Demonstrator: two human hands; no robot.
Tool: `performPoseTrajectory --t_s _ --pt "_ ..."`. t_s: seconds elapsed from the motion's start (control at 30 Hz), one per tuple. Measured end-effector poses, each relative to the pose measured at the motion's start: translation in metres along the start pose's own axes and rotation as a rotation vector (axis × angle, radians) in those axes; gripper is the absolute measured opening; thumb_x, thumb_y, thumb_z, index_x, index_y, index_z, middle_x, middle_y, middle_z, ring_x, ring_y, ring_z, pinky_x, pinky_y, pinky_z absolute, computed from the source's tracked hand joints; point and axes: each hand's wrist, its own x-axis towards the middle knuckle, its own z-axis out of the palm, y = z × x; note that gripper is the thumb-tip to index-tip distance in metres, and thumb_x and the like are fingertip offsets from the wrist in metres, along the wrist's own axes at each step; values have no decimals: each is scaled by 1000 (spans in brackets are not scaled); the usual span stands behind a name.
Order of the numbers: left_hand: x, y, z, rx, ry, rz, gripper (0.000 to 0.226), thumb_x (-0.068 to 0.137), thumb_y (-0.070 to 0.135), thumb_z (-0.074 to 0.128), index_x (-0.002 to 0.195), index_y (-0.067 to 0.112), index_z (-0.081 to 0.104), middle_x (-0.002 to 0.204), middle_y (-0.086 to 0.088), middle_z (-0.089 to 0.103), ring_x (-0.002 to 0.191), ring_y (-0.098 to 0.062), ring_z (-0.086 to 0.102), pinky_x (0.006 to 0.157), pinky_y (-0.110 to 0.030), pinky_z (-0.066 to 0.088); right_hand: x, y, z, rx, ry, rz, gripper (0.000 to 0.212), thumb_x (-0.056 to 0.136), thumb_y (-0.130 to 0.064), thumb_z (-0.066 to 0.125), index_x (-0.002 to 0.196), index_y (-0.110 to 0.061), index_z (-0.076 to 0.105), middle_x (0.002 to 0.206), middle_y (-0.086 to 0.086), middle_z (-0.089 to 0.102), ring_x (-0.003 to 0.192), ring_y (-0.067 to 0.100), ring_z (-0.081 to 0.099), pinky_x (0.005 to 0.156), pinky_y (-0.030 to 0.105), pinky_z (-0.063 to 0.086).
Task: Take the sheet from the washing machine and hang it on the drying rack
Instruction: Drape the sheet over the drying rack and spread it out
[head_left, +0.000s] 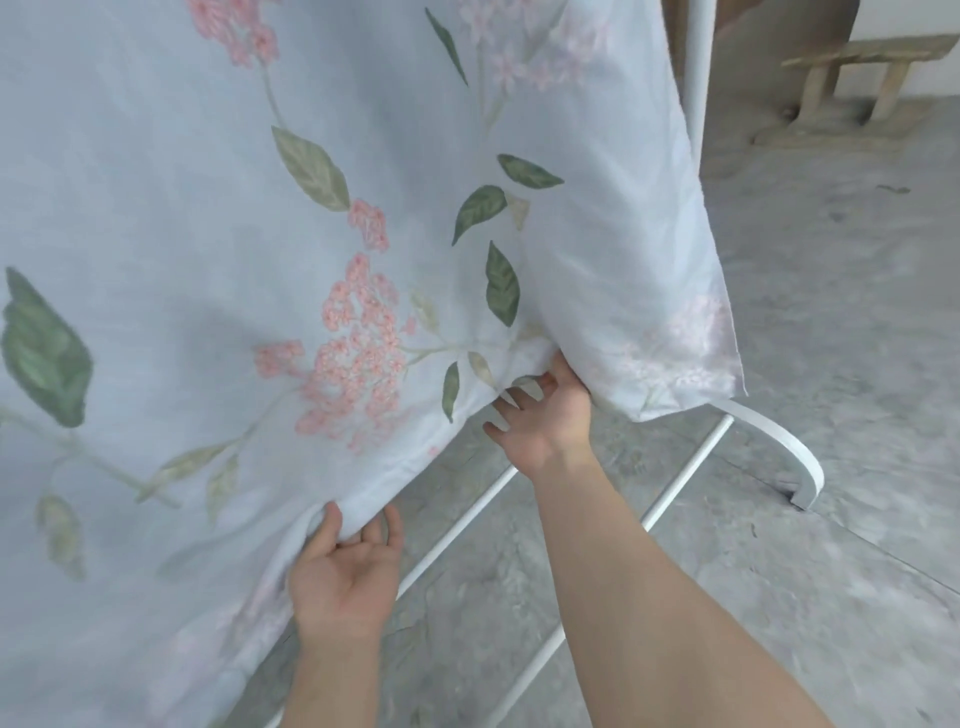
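A pale blue sheet (208, 218) printed with pink flowers and green leaves hangs down and fills the left and middle of the view. The white drying rack (696, 78) shows as an upright pole at the top right, with a curved foot and two low bars near the floor. My left hand (343, 571) grips the sheet's bottom hem, thumb on the front and fingers behind. Farther right, my right hand (545, 415) holds the hem from below, with its fingertips tucked under the cloth. The rack's top is hidden by the sheet.
Grey concrete floor (831, 364) spreads to the right and below. A small wooden bench (857, 67) stands at the top right beside a large brown rounded object (753, 62). The rack's curved white foot (800, 457) sticks out on the floor at right.
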Motion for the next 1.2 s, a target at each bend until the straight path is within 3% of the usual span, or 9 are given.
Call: performPoseTrajectory --t_s 0.1,0.33,0.47,0.57,0.67,0.77,0.87,1.07,1.2 --pt "-6 -6 5 -13 24 -3 101 45 6 84 140 24 55 125 1 70 113 -19 68 97 -42 46 2 4 -2 55 -21 14 29 93 -47 60 110 -24 63 127 3 63 120 26 62 114 56 31" --pt "-9 -4 9 -16 11 56 85 49 3 79 131 17 63 121 -3 72 113 -21 68 105 -40 43 -3 10 9 42 15 48 31 95 -49 61 114 -24 65 130 8 62 116 27 64 104 43 48" --pt "-6 10 -2 -79 -27 20 39 99 10 43 134 16 61 128 -10 68 118 -28 66 105 -48 41 -3 15 12 -21 46 58 46 88 -59 64 119 -25 62 131 5 58 121 25 57 114 48 36" --pt "-3 14 -12 -112 -36 26 41 107 23 32 138 16 58 134 -9 64 123 -30 62 103 -53 42 -4 23 15 -8 26 121 58 85 -65 64 126 -23 62 131 4 61 122 27 57 112 55 37" --pt "-6 12 -11 -63 -76 12 45 91 1 58 134 16 61 135 -10 64 126 -31 60 106 -53 41 -9 28 22 101 -20 129 54 89 -59 63 126 -20 69 125 9 71 115 32 68 103 54 48" --pt "-6 10 -10 -8 -28 97 106 23 -11 93 122 16 65 126 -6 70 120 -27 64 104 -51 42 -21 28 23 139 16 93 41 93 -53 63 108 -17 74 96 8 79 84 28 77 71 41 62" --pt "-3 11 -20 -25 -31 88 120 18 -2 98 131 15 62 124 -5 71 115 -24 67 99 -49 45 -33 28 23 158 61 74 40 97 -51 58 98 -15 73 79 8 78 66 25 76 63 37 60" --pt "-10 15 -24 -5 41 69 83 32 4 94 112 10 70 119 -2 73 115 -17 67 104 -37 45 -40 41 19 138 181 48 34 101 -39 48 105 -20 77 96 3 79 82 25 76 78 38 59" --pt "-18 22 -20 55 127 45 34 82 13 71 115 16 68 115 3 74 103 -11 71 85 -33 51 -48 46 21 14 314 18 32 103 -26 43 123 -15 66 124 5 69 96 28 71 98 44 52"
